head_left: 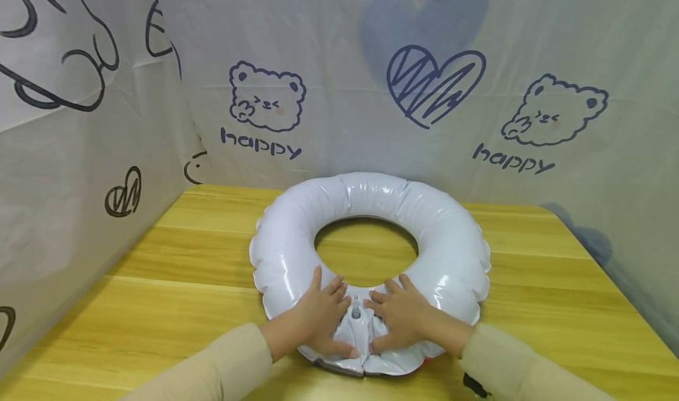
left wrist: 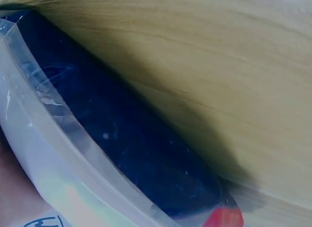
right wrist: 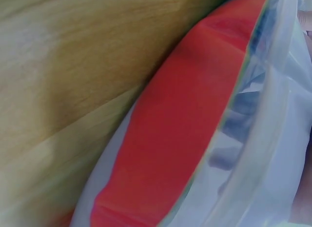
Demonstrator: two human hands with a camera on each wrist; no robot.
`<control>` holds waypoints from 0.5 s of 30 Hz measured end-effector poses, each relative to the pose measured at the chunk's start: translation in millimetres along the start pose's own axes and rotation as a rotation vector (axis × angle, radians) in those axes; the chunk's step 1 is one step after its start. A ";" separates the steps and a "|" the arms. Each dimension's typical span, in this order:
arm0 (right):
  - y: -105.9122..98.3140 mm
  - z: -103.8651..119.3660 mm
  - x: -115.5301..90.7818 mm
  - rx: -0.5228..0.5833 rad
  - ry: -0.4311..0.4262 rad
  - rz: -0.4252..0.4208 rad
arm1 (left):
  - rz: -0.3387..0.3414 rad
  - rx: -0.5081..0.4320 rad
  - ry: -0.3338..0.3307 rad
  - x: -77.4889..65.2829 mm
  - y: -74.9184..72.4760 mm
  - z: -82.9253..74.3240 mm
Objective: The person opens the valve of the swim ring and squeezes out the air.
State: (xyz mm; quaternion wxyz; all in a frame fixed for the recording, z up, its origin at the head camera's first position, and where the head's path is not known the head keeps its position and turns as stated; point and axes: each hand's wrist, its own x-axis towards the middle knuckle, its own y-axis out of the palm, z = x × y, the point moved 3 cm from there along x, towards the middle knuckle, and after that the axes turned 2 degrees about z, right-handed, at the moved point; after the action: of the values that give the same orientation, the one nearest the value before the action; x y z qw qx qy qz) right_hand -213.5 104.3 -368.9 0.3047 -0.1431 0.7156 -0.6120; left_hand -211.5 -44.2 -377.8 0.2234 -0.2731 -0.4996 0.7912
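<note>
A white inflatable swim ring [head_left: 449, 230] lies on the table, puffed up, with creases near its front. My left hand [head_left: 320, 317] rests on the front of the ring, left of the clear air valve [head_left: 356, 310], fingers spread. On the valve's other side my right hand [head_left: 404, 318] also lies on the ring with spread fingers. Both thumbs point inward below the valve. The ring's underside shows a dark blue panel [left wrist: 122, 129] in the left wrist view and a red panel [right wrist: 180, 110] in the right wrist view.
The yellow wood-grain table [head_left: 175, 312] reaches a white cloth backdrop [head_left: 339, 124] with bear and heart drawings, behind and on the left. A small black object [head_left: 474, 384] shows near the right sleeve, partly hidden.
</note>
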 end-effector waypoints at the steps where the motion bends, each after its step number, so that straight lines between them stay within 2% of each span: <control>1: 0.2 -0.1 0.5 -0.002 0.000 0.002 | -0.001 -0.001 0.000 0.0 0.0 0.1; 10: 2.2 1.2 1.0 -0.018 -0.001 0.003 | -0.002 0.026 -0.006 -0.9 -3.0 -1.7; 15: 3.6 0.0 2.3 -0.010 -0.006 0.003 | 0.041 -0.033 -0.002 2.3 -0.7 -0.6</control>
State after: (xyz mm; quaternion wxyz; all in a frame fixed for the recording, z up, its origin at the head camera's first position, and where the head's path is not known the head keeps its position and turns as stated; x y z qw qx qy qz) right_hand -214.6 103.7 -372.9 0.3072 -0.1455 0.7179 -0.6076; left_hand -212.8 -42.1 -377.9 0.2022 -0.2860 -0.5071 0.7875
